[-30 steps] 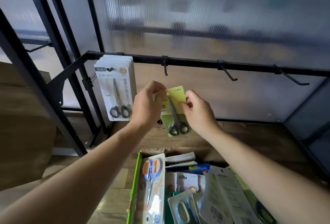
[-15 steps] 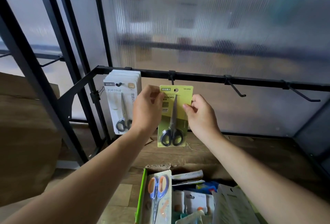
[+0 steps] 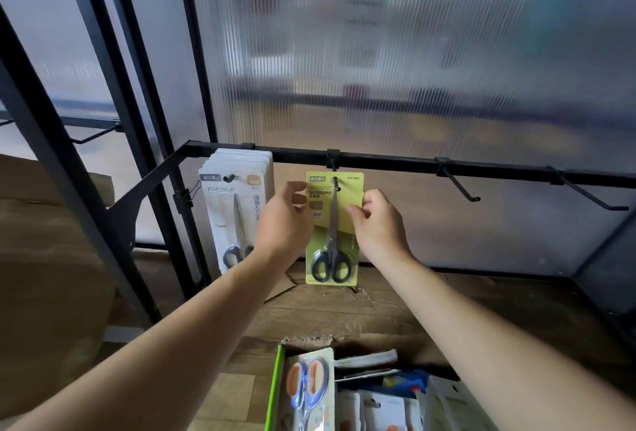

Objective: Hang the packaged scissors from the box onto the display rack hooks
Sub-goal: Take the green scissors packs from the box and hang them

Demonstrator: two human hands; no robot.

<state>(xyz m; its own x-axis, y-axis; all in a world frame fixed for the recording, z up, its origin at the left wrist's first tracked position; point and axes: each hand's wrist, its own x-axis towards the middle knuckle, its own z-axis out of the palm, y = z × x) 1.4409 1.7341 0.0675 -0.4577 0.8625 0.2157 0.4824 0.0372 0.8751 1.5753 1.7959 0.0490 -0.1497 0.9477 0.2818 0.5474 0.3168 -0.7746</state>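
**While both hands pinch it, green pack [image 3: 347, 224] meets hook [image 3: 333, 165]**

Right of it the black rail [image 3: 395, 160] carries two free hooks [image 3: 457, 184], open room; a white pack stack [image 3: 234, 210] hangs just left. Upright, the green pack points blades up, handles down, the left hand [image 3: 284, 220] pinching its left edge, the right hand [image 3: 378, 220] its right.
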